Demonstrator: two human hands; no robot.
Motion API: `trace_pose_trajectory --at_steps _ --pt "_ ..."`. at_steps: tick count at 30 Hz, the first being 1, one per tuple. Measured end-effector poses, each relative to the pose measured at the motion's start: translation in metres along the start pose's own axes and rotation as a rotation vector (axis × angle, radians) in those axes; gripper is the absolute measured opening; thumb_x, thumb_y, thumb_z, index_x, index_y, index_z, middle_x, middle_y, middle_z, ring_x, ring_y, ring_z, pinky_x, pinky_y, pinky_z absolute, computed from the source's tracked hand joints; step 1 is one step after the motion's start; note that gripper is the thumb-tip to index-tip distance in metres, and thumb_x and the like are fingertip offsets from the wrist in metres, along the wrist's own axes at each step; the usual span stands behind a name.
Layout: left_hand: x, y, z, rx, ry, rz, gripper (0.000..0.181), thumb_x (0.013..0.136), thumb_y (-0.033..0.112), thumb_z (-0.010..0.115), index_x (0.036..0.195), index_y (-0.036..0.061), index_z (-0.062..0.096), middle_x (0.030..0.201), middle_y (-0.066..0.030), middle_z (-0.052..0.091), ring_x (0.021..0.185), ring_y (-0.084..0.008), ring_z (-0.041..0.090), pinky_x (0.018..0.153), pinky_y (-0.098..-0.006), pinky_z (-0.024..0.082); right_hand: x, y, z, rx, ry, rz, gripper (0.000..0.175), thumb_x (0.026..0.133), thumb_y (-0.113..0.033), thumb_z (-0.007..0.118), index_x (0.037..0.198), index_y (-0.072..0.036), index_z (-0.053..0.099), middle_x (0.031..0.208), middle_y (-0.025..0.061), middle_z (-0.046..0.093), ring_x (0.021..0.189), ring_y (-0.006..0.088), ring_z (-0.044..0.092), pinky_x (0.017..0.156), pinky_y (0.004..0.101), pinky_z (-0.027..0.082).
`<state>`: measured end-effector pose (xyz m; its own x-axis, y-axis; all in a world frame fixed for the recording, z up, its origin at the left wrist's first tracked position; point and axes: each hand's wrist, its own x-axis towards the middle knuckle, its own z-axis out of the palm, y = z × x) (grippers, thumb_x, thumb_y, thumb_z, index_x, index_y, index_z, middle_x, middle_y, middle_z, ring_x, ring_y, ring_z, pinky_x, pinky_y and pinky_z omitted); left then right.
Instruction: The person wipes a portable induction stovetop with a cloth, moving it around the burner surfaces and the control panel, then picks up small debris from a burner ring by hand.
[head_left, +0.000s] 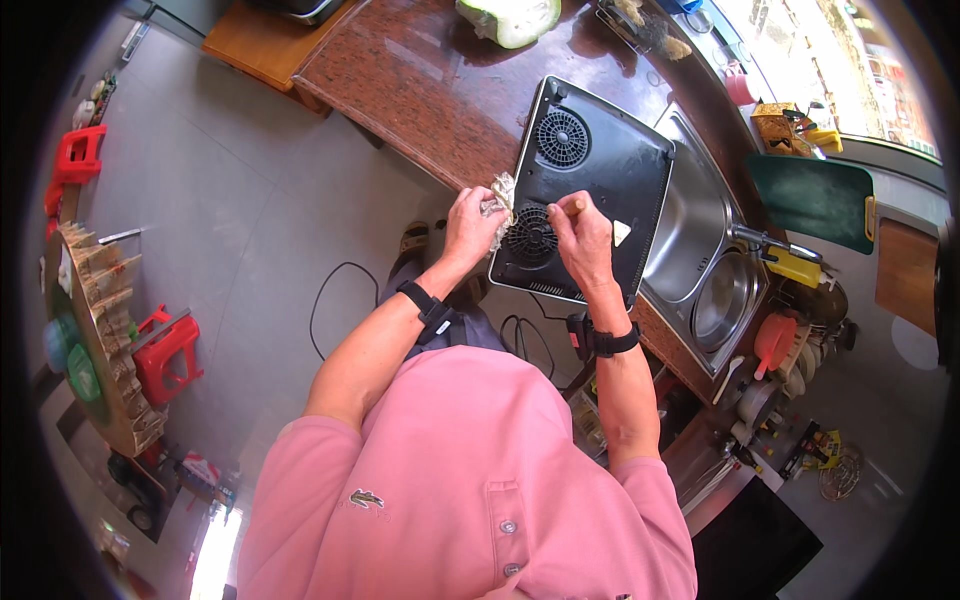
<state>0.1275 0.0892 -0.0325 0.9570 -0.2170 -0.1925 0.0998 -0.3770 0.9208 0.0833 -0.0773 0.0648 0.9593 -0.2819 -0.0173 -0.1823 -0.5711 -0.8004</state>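
Note:
An induction cooker rests with its black underside up, partly over the counter's edge and beside the sink. Its base has two round fan grilles, a far grille and a near grille. My left hand pinches a crumpled pale rag at the cooker's left edge, near the closer grille. Over that grille's right side, my right hand grips a thin wooden-handled tool. The tool's working end is hidden by my fingers and too small to make out.
A steel sink with a tap lies right of the cooker. A cut winter melon sits on the reddish stone counter. A black cable loops across the floor. A green cutting board stands beyond the sink.

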Motion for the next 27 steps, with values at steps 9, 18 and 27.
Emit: trace_pose_trajectory --at_steps 9,18,27 --pt "0.000 0.002 -0.001 0.017 -0.011 -0.019 0.032 0.075 0.018 0.079 0.097 0.0007 0.063 0.098 -0.0164 0.062 0.093 -0.0348 0.063 0.082 -0.0419 0.050 -0.004 -0.015 -0.001 -0.057 -0.054 -0.136 0.011 0.090 -0.006 0.068 0.089 -0.002 0.057 0.067 0.0096 0.055 0.057 0.0195 0.053 0.056 0.0316 0.044" --pt "0.000 0.002 -0.001 -0.001 0.000 -0.001 0.033 0.075 0.018 0.079 0.098 0.0006 0.064 0.098 -0.0165 0.062 0.092 -0.0348 0.063 0.082 -0.0423 0.050 -0.004 -0.011 -0.003 -0.047 -0.053 -0.096 0.012 0.090 -0.006 0.068 0.088 -0.002 0.057 0.066 0.0091 0.054 0.056 0.0170 0.051 0.055 0.0309 0.044" --pt "0.000 -0.002 0.000 0.015 0.011 0.009 0.035 0.075 0.020 0.079 0.098 -0.0010 0.063 0.095 -0.0158 0.062 0.089 -0.0321 0.063 0.080 -0.0410 0.050 -0.008 -0.009 0.005 -0.090 -0.028 -0.141 0.013 0.090 -0.007 0.068 0.088 -0.002 0.056 0.066 0.0095 0.056 0.056 0.0162 0.055 0.055 0.0308 0.045"
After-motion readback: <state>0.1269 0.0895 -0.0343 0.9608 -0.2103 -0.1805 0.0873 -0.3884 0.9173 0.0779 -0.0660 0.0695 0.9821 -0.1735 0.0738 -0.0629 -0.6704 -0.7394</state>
